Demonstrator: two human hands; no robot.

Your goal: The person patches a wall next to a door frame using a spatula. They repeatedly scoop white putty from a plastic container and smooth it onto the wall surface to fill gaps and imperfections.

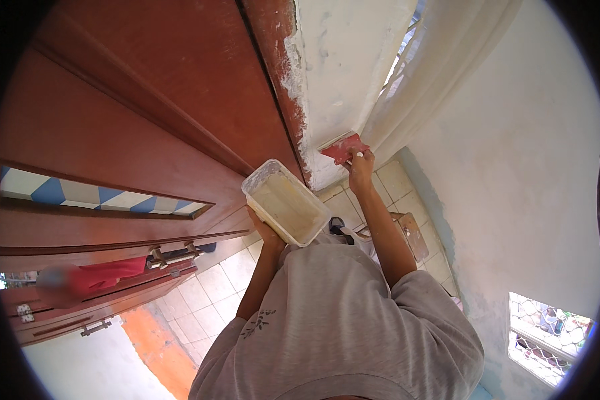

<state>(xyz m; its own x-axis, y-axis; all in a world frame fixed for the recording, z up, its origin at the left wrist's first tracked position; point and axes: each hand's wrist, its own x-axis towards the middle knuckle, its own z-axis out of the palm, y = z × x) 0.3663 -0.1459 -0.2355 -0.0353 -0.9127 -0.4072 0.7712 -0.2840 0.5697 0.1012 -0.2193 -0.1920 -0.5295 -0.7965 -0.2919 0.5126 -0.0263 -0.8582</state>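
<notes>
My left hand [268, 233] grips a translucent rectangular plastic tub [252, 184] by its left side, close in front of my body. A thin pale layer of paste [288, 205] coats the tub's inside. Up and to the right of it, my right hand [361, 168] is closed around a red putty spreader [343, 148]. The spreader's far edge is at the white wall strip [337, 73] between the door frame and the window; I cannot tell how firmly it touches. Rough white filler lies along the joint between this wall and the frame.
A reddish-brown wooden door [153, 87] with a patterned glass slot fills the left. A pale curtain [440, 73] hangs at upper right beside a white wall [533, 167]. Below are a small wooden stool [412, 235] and tiled floor [213, 283]. A person in red [110, 277] is at lower left.
</notes>
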